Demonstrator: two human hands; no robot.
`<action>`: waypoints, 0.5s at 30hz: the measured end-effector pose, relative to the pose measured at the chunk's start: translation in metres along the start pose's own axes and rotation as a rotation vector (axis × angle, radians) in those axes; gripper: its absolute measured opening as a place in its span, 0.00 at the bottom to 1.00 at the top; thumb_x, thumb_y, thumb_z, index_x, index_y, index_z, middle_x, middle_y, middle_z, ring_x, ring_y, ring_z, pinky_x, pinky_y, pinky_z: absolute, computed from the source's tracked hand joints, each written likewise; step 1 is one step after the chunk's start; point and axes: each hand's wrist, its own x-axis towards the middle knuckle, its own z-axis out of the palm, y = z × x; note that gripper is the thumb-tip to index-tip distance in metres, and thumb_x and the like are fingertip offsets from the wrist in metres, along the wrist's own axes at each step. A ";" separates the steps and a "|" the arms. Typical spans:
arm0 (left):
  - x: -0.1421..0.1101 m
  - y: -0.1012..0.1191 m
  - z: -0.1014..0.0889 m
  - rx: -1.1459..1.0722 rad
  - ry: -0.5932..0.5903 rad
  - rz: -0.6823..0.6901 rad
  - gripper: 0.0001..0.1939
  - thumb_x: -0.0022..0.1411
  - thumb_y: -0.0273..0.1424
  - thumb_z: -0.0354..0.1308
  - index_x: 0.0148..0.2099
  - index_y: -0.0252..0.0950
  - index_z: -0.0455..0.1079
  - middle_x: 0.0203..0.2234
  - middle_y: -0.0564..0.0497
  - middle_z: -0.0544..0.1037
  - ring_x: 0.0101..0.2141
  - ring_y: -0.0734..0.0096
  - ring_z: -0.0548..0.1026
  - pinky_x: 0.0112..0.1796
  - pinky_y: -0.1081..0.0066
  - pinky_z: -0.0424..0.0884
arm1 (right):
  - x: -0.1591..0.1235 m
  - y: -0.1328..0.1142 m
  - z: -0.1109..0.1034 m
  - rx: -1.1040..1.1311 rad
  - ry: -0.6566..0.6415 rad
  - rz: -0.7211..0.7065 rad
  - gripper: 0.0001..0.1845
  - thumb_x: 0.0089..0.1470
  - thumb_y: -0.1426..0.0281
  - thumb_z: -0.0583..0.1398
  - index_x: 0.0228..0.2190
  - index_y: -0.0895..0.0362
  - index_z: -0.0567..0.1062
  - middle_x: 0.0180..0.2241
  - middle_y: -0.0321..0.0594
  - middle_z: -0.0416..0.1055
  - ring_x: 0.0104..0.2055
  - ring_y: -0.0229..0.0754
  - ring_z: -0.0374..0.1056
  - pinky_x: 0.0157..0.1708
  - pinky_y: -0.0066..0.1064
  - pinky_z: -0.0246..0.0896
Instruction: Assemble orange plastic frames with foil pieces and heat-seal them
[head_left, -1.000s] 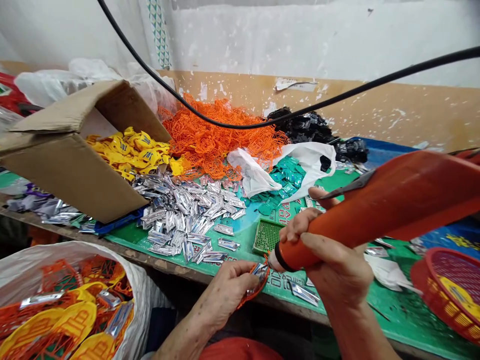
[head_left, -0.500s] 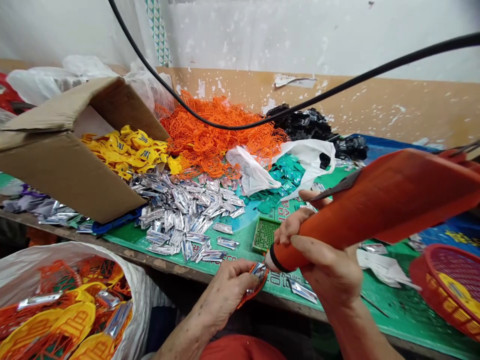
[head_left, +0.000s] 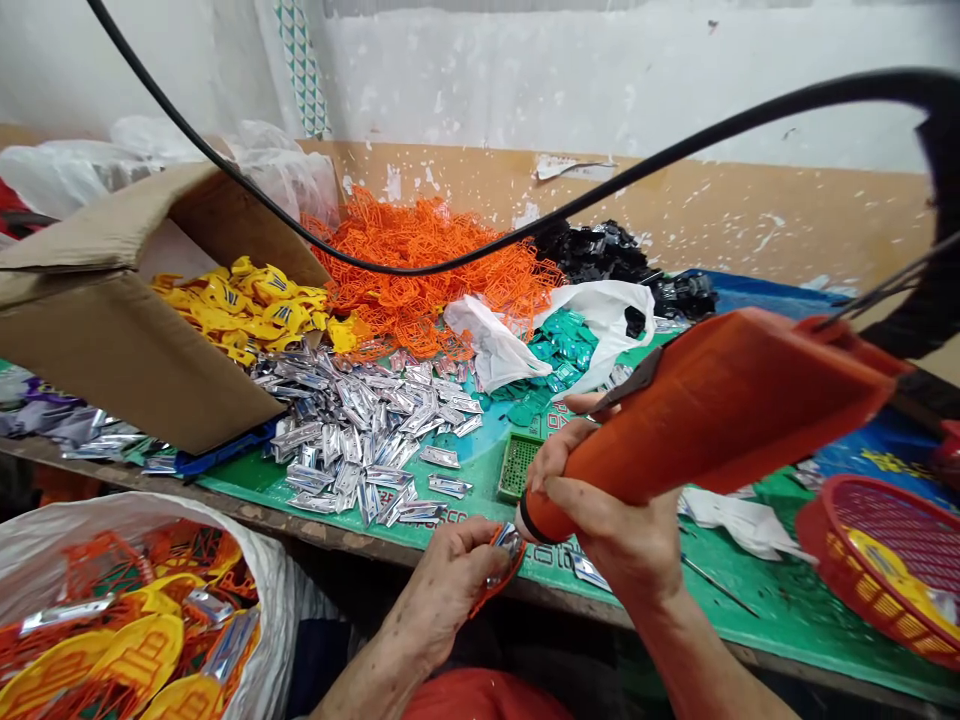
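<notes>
Left hand [head_left: 450, 580] pinching a silver-and-orange piece [head_left: 508, 548], right hand [head_left: 619, 530] wrapped around an orange tool [head_left: 720, 415], tip [head_left: 521, 524] just beside the piece, silver strips [head_left: 367, 430] heaped beyond the left hand

Green-topped table [head_left: 787, 610], heaped silver pieces [head_left: 360, 430], green basket [head_left: 517, 465], red basket [head_left: 825, 545]

On the surface [head_left: 787, 625], a box [head_left: 142, 350] is lying left, a pile of strips [head_left: 367, 440] beside it, and a heap of frames [head_left: 442, 260] behind the strips. Right of these, a tray [head_left: 517, 462] is sitting before a bag [head_left: 499, 365], a basket [head_left: 847, 590] farther right. A sack [head_left: 274, 590] is standing before the surface, left.
</notes>
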 end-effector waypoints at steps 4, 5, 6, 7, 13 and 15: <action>-0.003 0.006 -0.002 0.022 0.037 -0.030 0.10 0.48 0.35 0.59 0.29 0.32 0.68 0.18 0.57 0.61 0.21 0.79 0.52 0.23 0.71 0.44 | 0.008 -0.009 -0.004 0.057 0.014 -0.033 0.29 0.39 0.76 0.64 0.46 0.51 0.68 0.24 0.29 0.70 0.23 0.36 0.65 0.27 0.35 0.65; -0.003 0.008 -0.002 0.038 0.050 -0.040 0.10 0.48 0.35 0.60 0.28 0.32 0.68 0.18 0.57 0.62 0.20 0.79 0.53 0.23 0.72 0.45 | 0.013 -0.011 -0.006 0.057 0.052 -0.060 0.28 0.38 0.76 0.64 0.44 0.52 0.69 0.24 0.29 0.70 0.23 0.37 0.65 0.27 0.35 0.65; -0.004 0.010 -0.003 0.050 0.065 -0.054 0.10 0.48 0.36 0.60 0.29 0.33 0.68 0.18 0.58 0.62 0.20 0.79 0.53 0.23 0.72 0.45 | 0.017 -0.012 -0.009 0.047 0.101 -0.092 0.26 0.38 0.76 0.65 0.43 0.53 0.70 0.23 0.30 0.70 0.23 0.37 0.65 0.27 0.35 0.65; -0.004 0.011 -0.003 0.057 0.077 -0.072 0.11 0.47 0.37 0.61 0.29 0.34 0.67 0.17 0.59 0.63 0.19 0.80 0.53 0.22 0.73 0.45 | 0.023 -0.013 -0.013 0.031 0.151 -0.120 0.24 0.37 0.76 0.65 0.41 0.54 0.71 0.23 0.30 0.70 0.23 0.37 0.66 0.26 0.35 0.65; -0.005 0.016 -0.006 0.093 0.085 -0.106 0.16 0.45 0.41 0.62 0.26 0.35 0.64 0.16 0.60 0.62 0.18 0.81 0.53 0.21 0.74 0.45 | 0.042 0.006 -0.037 -0.112 0.244 -0.111 0.07 0.37 0.74 0.65 0.23 0.56 0.72 0.20 0.31 0.68 0.20 0.36 0.64 0.24 0.34 0.63; -0.005 0.017 -0.007 0.130 0.074 -0.091 0.17 0.46 0.43 0.62 0.26 0.35 0.64 0.17 0.59 0.63 0.20 0.80 0.55 0.22 0.74 0.47 | 0.042 0.016 -0.042 -0.164 0.233 -0.092 0.06 0.38 0.74 0.65 0.20 0.56 0.71 0.21 0.32 0.68 0.22 0.36 0.64 0.25 0.34 0.64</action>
